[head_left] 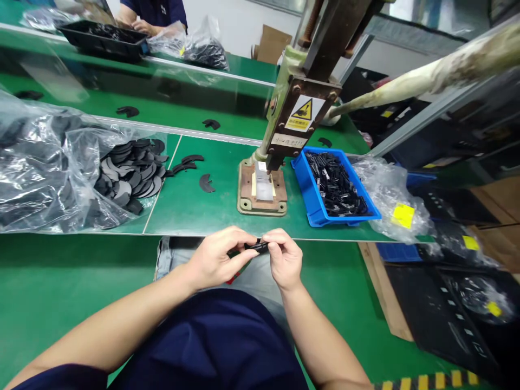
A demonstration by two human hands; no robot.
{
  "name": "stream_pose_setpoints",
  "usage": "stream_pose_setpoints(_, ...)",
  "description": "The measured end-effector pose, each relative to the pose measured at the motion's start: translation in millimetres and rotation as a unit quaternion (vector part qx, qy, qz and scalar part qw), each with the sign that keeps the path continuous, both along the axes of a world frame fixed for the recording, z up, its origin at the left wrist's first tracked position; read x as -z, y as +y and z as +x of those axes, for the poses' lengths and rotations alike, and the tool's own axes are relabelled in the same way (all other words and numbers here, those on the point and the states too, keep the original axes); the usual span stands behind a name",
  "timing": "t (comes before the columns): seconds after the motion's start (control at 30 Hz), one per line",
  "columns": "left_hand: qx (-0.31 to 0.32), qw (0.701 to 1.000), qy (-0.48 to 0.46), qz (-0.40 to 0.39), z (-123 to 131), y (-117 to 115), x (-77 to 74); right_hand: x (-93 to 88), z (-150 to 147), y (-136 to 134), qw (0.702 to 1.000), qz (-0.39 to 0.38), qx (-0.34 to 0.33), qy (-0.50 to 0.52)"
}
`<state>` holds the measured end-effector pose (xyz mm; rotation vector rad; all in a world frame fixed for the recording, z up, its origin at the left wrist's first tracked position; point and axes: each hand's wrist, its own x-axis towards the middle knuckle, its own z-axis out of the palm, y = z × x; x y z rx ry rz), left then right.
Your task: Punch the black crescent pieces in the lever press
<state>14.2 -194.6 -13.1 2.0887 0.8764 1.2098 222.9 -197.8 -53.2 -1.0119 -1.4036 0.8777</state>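
My left hand [217, 259] and my right hand [285, 259] meet just in front of the green table's near edge. Both pinch one small black plastic part [257, 247] between their fingertips, the fingers curled closed around it. Straight ahead on the table stands a hand press [298, 116] with its base plate [261, 189] and a pale block under the ram. A blue bin [309, 187] of small black clips sits right of the press. Left of it, black crescent-shaped pieces [132, 173] spill from a clear plastic bag.
The press lever [426, 76] reaches out to the upper right. Clear bags [390, 195] with yellow labels lie right of the bin. Loose crescents [206, 183] dot the table. Another person [152, 13] sits at the far bench by a black tray [103, 38]. Boxes crowd the floor at right.
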Motion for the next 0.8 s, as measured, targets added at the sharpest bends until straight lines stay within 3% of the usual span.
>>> stream_pose_setpoints(0.13,0.01,0.994,0.074,0.085,-8,15,-2.5,-6.0,5,9,0.999,-0.013,-0.02,-0.034)
stream_pose_setpoints(0.23,-0.024,0.987,0.115,0.113,-17,51,-2.7,-35.6,31,39,0.999,0.024,0.008,-0.049)
stream_pose_setpoints(0.33,-0.079,0.98,0.144,0.112,-22,100,-1.5,-96.8,72,89,0.985,0.151,0.079,-0.035)
stream_pose_setpoints(0.43,-0.114,0.968,0.198,0.101,-17,145,-0.9,-177.9,104,135,0.966,0.254,0.029,-0.051)
stream_pose_setpoints(0.5,-0.118,0.958,0.243,0.094,-11,165,-1.4,-229.8,110,153,0.953,0.294,-0.03,-0.063)
stream_pose_setpoints(0.6,-0.11,0.943,0.303,0.087,-3,178,-2.7,-285.4,99,161,0.948,0.294,-0.051,-0.114)
stream_pose_setpoints(0.7,-0.099,0.932,0.336,0.091,-2,180,-4.7,-308.2,83,159,0.95,0.246,0.021,-0.191)
stream_pose_setpoints(0.8,-0.091,0.924,0.358,0.103,-3,181,-7.3,-306.9,76,157,0.951,0.194,0.072,-0.231)
